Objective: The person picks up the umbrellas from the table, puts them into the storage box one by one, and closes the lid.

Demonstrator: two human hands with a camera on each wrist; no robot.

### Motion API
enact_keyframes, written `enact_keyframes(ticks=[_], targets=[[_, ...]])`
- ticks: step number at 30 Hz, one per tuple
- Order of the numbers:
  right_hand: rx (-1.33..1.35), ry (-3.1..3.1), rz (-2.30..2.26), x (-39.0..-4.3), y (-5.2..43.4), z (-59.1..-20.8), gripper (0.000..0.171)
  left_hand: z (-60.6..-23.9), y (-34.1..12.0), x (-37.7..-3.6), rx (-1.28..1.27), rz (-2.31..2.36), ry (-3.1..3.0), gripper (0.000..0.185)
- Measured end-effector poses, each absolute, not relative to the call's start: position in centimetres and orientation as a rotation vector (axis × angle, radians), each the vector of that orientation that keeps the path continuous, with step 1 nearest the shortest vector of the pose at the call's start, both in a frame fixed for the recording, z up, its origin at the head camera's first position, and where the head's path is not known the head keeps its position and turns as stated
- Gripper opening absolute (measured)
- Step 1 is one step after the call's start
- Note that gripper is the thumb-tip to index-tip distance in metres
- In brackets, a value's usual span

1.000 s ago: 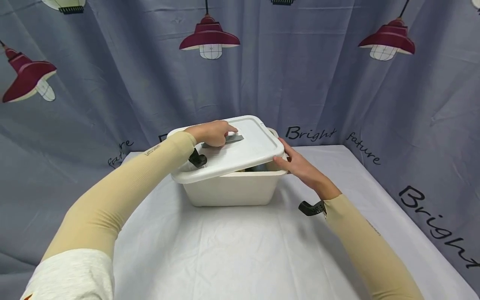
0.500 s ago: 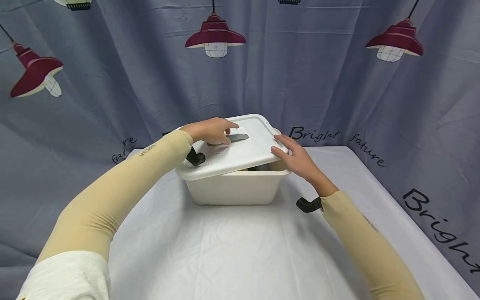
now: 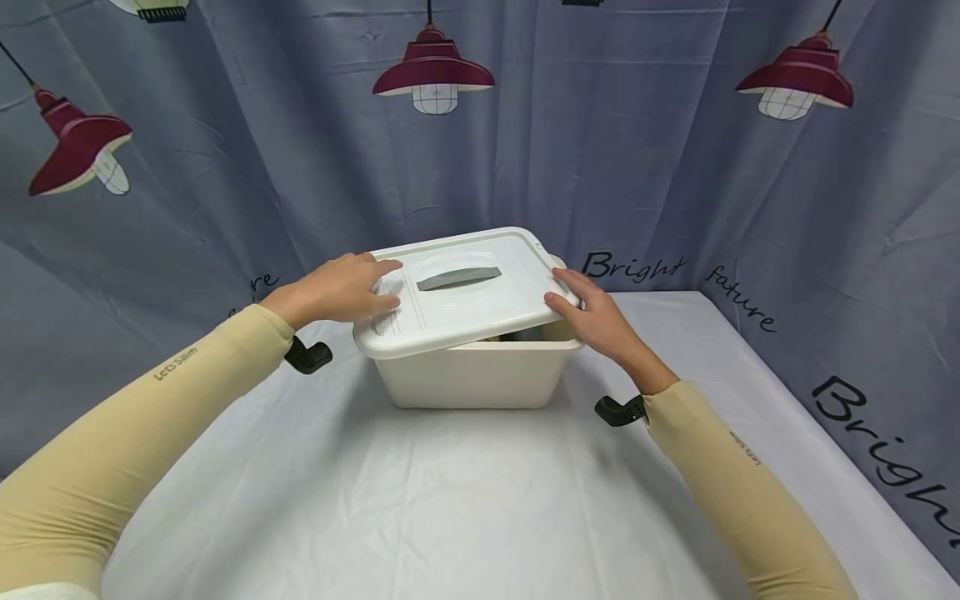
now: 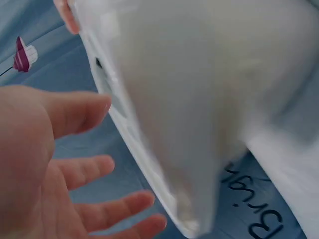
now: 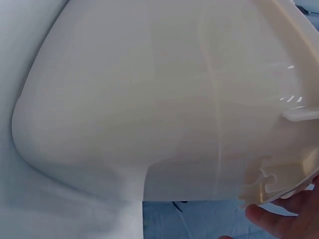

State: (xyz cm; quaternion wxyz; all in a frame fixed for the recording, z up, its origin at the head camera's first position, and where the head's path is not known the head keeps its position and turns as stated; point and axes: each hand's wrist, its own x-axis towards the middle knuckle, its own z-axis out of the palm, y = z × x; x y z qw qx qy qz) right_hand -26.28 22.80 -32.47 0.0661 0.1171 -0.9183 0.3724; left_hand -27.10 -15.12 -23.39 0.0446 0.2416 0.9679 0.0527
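Note:
A white plastic lid (image 3: 480,304) with a grey handle (image 3: 459,278) sits askew on a white storage box (image 3: 472,379). Its right end is tilted up, showing a gap at the front right with partly hidden contents inside. At the lid's left end is my left hand (image 3: 341,287), fingers spread and grasping nothing; the left wrist view shows those fingers (image 4: 107,209) beside the lid's edge. My right hand (image 3: 600,321) rests its fingertips on the lid's raised right edge. In the right wrist view its fingers (image 5: 271,219) touch the lid corner from outside.
The box stands near the back of a table with a white cloth (image 3: 480,500). Behind it and along the sides hangs a blue-grey curtain (image 3: 615,167) printed with red lamps and lettering. Both wrists wear black straps (image 3: 618,412).
My left hand has left the handle and moved left to the lid's end. My right hand has shifted from the lid's corner to the top of its right edge. The lid stays tilted.

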Motion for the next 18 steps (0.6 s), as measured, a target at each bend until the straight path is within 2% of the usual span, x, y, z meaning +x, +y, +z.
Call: enact_keyframes(ticks=[11,18], targets=[[0.321,-2.762,1.096,-26.3,22.9,-32.7,0.073,-26.8,-16.8,-26.0,0.560,0.292,3.072,0.064],[0.313,-2.765,1.034,-26.0,22.9,-32.5,0.073,-27.5,-17.0,-26.5,0.581,0.378,3.066,0.062]])
